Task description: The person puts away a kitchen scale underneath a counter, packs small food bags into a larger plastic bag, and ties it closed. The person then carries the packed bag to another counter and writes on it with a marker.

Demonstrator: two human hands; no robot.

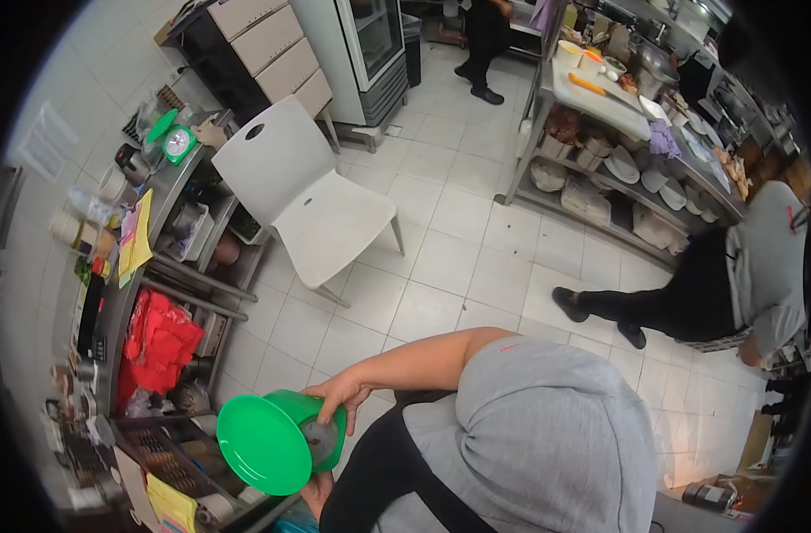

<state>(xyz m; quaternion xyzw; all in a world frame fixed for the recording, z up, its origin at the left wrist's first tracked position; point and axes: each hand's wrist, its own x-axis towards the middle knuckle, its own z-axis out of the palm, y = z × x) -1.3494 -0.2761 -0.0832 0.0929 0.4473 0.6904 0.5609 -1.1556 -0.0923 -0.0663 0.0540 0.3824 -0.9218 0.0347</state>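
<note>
A green kitchen scale (333,444) with a round green pan (262,447) is held in front of my body, tilted so that the pan faces left. My right hand (341,396) grips its upper side, fingers wrapped over the edge by the greyish dial face. Below, my left hand (317,494) holds the lower side; most of its fingers are hidden behind the scale. Shelving with a wooden rack (161,453) lies just beyond the pan.
A white chair (334,222) stands on the tiled floor. Along the left wall, a metal counter carries another green scale (176,142) and yellow papers (137,235); red bags (159,340) sit below. A co-worker (707,275) is at right, near the prep table (592,96). Another person (485,44) stands farther back.
</note>
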